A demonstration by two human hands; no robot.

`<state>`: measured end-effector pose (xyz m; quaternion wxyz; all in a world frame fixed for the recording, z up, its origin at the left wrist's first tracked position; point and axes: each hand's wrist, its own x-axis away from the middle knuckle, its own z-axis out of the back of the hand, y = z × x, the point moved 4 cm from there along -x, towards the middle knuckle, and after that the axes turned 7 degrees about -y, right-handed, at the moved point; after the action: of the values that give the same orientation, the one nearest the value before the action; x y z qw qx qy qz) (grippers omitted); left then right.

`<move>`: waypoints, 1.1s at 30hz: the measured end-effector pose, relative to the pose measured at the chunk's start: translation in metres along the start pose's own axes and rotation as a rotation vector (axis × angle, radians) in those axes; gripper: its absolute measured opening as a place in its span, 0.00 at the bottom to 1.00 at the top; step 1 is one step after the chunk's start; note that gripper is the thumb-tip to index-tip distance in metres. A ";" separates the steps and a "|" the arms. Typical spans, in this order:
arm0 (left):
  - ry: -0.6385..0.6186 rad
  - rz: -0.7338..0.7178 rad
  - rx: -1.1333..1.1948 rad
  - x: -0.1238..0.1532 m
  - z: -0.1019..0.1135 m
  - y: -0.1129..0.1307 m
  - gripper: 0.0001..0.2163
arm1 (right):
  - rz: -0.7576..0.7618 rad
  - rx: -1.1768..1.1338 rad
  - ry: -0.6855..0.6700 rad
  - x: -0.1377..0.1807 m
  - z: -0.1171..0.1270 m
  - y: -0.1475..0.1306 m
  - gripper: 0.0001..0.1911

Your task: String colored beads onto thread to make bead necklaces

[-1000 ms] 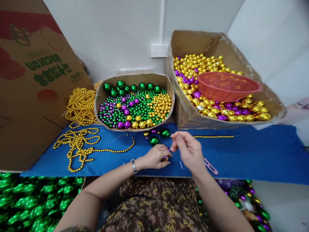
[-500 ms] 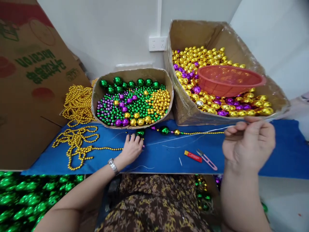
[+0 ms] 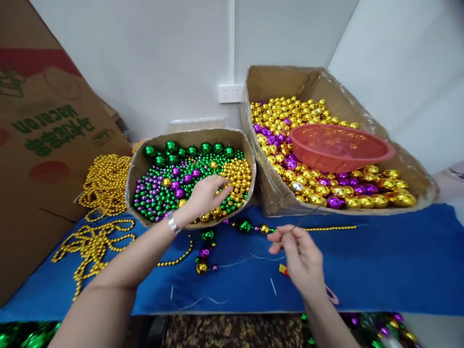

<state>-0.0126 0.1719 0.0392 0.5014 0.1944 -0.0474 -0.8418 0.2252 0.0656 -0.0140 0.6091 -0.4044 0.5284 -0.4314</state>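
My left hand [image 3: 210,193] reaches into the smaller cardboard box [image 3: 127,181], low over the small gold beads [image 3: 237,176]. Its thumb stands apart from the fingers, and no bead shows in its grasp. In front of the larger box, my right hand [image 3: 299,251] pinches a thin dark strand, a needle or thread, that sticks up to the right. Between my hands a white thread [image 3: 232,264] lies slack on the blue cloth. Its left end meets a strung row of green, purple and gold beads [image 3: 205,253] below the smaller box.
The larger cardboard box [image 3: 266,195] holds gold and purple balls and a red plastic basket [image 3: 340,150]. Gold bead chains [image 3: 90,246] lie at left beside a tall carton [image 3: 54,193]. Pink snips [image 3: 331,295] and a red-yellow object [image 3: 283,269] are partly behind my right hand.
My left hand has left the strung beads on the cloth and moved up into the smaller box. My right hand has come left and inward, and the once-taut thread is slack. The view has tilted up.
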 end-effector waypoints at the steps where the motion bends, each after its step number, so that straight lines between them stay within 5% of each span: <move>1: -0.008 0.092 0.013 -0.029 -0.001 -0.016 0.13 | -0.008 0.004 -0.042 0.001 -0.007 0.003 0.11; 3: -0.071 0.303 -0.009 -0.081 -0.010 -0.047 0.16 | -0.019 0.024 -0.105 0.005 -0.018 0.009 0.12; 7: -0.081 0.371 0.023 -0.147 -0.032 -0.080 0.22 | -0.060 0.085 -0.142 0.013 -0.027 0.021 0.15; 14: -0.055 0.436 0.180 -0.175 -0.040 -0.091 0.21 | -0.122 0.199 -0.155 0.014 -0.027 0.035 0.18; 17: 0.005 0.419 0.354 -0.157 -0.029 -0.082 0.18 | -0.136 0.201 -0.176 0.011 -0.028 0.035 0.19; 21: 0.093 0.311 1.252 -0.097 -0.014 -0.055 0.17 | -0.088 0.234 -0.173 0.007 -0.031 0.027 0.18; 23: 0.088 0.288 1.504 -0.061 -0.008 -0.037 0.16 | -0.023 0.292 -0.161 0.005 -0.033 0.020 0.16; 27: 0.062 0.309 1.614 -0.001 -0.006 -0.011 0.14 | 0.104 0.411 -0.174 0.005 -0.037 0.006 0.13; 33: 0.102 0.337 1.541 0.051 -0.008 -0.005 0.16 | 0.143 0.458 -0.227 0.013 -0.038 -0.002 0.13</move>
<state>-0.0351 0.1308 0.0164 0.3478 0.5155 -0.6229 -0.4746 0.1882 0.0514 -0.0201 0.7692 -0.2634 0.3722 -0.4476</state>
